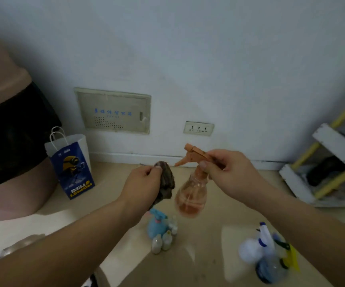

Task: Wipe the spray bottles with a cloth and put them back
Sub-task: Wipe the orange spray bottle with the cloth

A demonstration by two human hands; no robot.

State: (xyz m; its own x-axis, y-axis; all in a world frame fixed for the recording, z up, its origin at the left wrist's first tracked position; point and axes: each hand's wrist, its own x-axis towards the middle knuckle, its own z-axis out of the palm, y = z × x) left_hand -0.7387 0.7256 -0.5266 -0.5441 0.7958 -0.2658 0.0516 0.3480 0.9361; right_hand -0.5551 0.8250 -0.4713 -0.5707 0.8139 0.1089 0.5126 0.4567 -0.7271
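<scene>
Right hand (227,172): pinches the orange spray bottle (191,195) at its neck, and the body hangs at 7 o'clock from the hand.
Left hand (144,183): clutches the cloth (166,183), at 9 o'clock just beside the bottle.
Floor (209,255): a blue spray bottle (157,224) stands at 6 o'clock below the cloth.

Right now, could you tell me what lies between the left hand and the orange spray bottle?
In the head view, only the cloth that the left hand grips lies there, just short of the orange spray bottle.

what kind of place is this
Probably a room in a home: a wall socket and a recessed utility panel sit low on the white wall, and a paper shopping bag stands on the pale floor.
</scene>
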